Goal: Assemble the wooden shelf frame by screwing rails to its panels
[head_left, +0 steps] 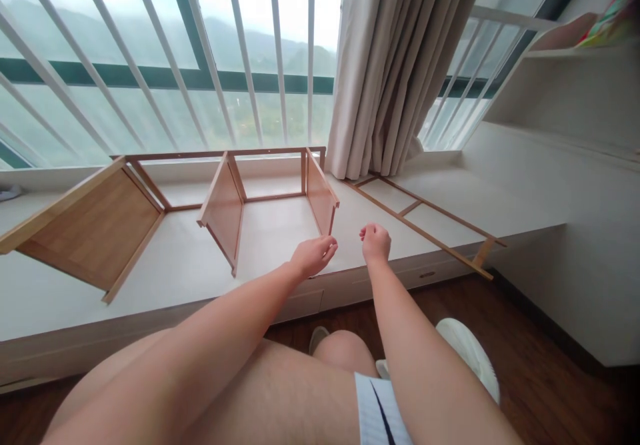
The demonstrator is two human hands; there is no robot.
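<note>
A partly assembled wooden shelf point(219, 212) lies on its side on the white window ledge, its panels standing up from a long frame. My left hand point(315, 256) is at the near lower corner of its rightmost panel point(321, 192), fingers curled together; whether it touches the panel I cannot tell. To the right, my right hand point(376, 242) is raised over the ledge's front edge with its fingers closed. Anything small inside either hand is hidden. A separate ladder-like wooden frame point(411, 209) lies flat beyond my right hand.
The white ledge point(280, 228) has drawer fronts below it. Behind stand white window bars point(279, 52) and a beige curtain point(370, 65). A white wall unit point(575, 232) bounds the right side. A rounded white object point(467, 352) is on the dark wooden floor point(535, 378).
</note>
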